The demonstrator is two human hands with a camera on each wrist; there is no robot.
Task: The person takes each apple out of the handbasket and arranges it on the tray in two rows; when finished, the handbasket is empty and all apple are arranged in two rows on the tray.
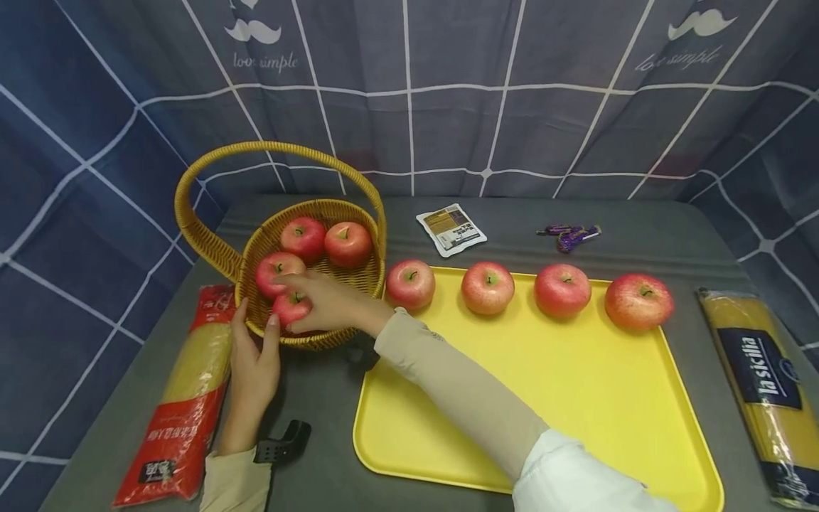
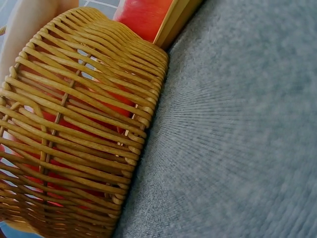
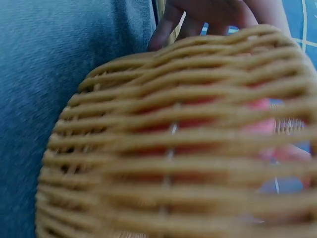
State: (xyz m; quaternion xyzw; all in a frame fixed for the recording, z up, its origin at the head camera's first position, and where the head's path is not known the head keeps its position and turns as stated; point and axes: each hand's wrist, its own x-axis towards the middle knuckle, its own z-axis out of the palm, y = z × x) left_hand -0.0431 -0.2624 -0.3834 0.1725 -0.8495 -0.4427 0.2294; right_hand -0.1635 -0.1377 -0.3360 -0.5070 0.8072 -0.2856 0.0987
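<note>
A wicker basket (image 1: pixel 333 342) with a tall handle holds several red apples. Inside it, my right hand (image 1: pixel 333 302) grips the front apple (image 1: pixel 291 307), fingers over the top and thumb low on the near side. My left hand (image 1: pixel 254 370) rests against the basket's front-left side, with fingertips and thumb at the rim; in the right wrist view that hand (image 3: pixel 213 12) lies beyond the weave with its fingers extended. The left wrist view shows the basket's woven wall (image 2: pixel 84 124), red apples showing through the gaps.
A yellow tray (image 1: pixel 512 398) lies right of the basket, with a row of several apples (image 1: pixel 488 288) along its back edge. Noodle packs lie left (image 1: pixel 185 398) and right (image 1: pixel 761 391). Behind the tray are a white-edged packet (image 1: pixel 451 230) and purple-wrapped sweets (image 1: pixel 572 236).
</note>
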